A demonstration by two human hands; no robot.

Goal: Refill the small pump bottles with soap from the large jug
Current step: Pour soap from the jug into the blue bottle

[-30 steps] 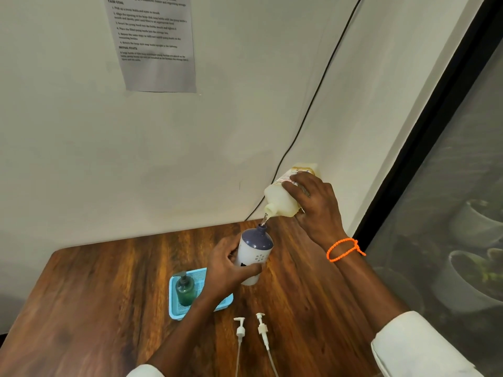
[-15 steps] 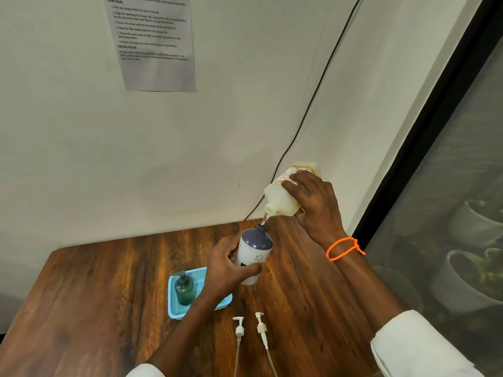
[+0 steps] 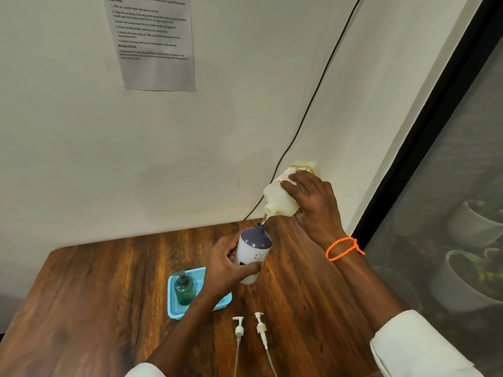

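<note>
My right hand (image 3: pixel 317 206) grips the pale yellow soap jug (image 3: pixel 280 198), tipped mouth-down to the left. A thin stream of soap runs from its spout into the open neck of a small white bottle with a purple top (image 3: pixel 253 250). My left hand (image 3: pixel 224 269) holds that bottle, tilted slightly, just above the wooden table (image 3: pixel 95 295). A green pump bottle (image 3: pixel 183 288) stands in a light blue tray (image 3: pixel 174 311). Two white pump heads lie loose on the table, one on the left (image 3: pixel 238 326) and one on the right (image 3: pixel 260 325).
A white wall with a taped instruction sheet (image 3: pixel 155 42) and a black cable (image 3: pixel 315 99) rises right behind the table. To the right is a dark-framed glass pane (image 3: pixel 446 170) with white plant pots behind it.
Hardly anything differs: both hands keep their hold and the soap keeps pouring. The view has shifted very slightly.
</note>
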